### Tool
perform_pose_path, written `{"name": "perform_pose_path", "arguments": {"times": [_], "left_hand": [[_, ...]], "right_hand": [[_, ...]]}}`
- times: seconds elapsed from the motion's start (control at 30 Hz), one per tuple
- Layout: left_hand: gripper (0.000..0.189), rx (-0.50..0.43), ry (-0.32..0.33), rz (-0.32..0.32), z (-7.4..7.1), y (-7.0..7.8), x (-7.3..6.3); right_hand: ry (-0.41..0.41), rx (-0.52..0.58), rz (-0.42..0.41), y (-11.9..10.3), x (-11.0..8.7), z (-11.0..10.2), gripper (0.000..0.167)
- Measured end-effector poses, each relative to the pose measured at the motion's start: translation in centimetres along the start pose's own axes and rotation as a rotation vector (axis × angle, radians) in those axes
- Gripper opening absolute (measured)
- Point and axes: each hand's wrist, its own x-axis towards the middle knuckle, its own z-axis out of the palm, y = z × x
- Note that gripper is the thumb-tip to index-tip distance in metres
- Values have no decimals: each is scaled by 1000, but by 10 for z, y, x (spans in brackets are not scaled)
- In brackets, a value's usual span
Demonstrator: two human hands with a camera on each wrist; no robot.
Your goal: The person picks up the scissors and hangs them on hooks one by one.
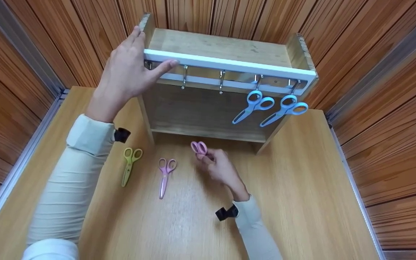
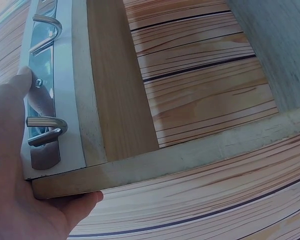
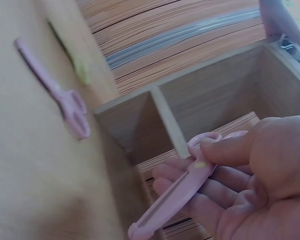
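My left hand (image 1: 125, 70) holds the upper left corner of a wooden rack (image 1: 215, 41). Its thumb lies over the front of the white rail (image 1: 237, 65), and its fingers reach round the side panel (image 2: 190, 157). Low in front of the rack, my right hand (image 1: 222, 168) pinches a pair of pink scissors (image 3: 175, 200) near the finger loops. Their covered blades point down and away from the palm in the right wrist view. Another pair of pink scissors (image 1: 164, 178) and yellow-green scissors (image 1: 127, 169) lie on the table to the left.
Metal hooks (image 1: 221, 82) line the rail. Two blue scissors, one pair (image 1: 242, 115) beside the other (image 1: 272, 118), hang from the hooks at the right by a loop. The rack stands on a wooden table (image 1: 302, 202), with wood-patterned panels (image 1: 385, 144) around it.
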Motion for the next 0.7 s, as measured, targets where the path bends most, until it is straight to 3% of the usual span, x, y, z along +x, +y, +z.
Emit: {"name": "perform_pose_path", "arguments": {"times": [0.27,0.7], "left_hand": [[113,-1,16,15,2,0,0],[111,12,15,9,1,0,-1]], "right_hand": [[111,26,-177,-14,2,-8,23],[167,206,-197,-47,0,-30,31]]}}
